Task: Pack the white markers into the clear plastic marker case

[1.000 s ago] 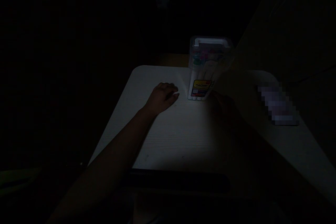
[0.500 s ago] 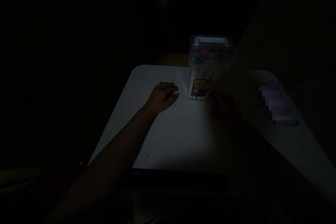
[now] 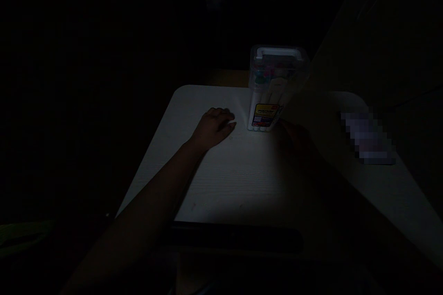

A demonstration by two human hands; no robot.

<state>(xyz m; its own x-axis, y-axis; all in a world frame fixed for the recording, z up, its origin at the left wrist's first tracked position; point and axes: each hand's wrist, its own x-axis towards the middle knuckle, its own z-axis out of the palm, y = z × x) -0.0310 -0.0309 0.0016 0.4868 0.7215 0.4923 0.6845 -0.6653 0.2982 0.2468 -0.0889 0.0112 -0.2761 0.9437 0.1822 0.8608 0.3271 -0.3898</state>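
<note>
The scene is very dark. My left hand rests on a white table, fingers curled loosely downward, nothing visible in it, a short way left of a clear plastic case of markers. The case stands upright with a white handle on top and a yellow label low on its front. My right hand lies in deep shadow just right of the case's base; its fingers cannot be made out.
A pale blurred object lies on the table at the right. A dark strip runs along the table's near edge. Everything beyond the table is black.
</note>
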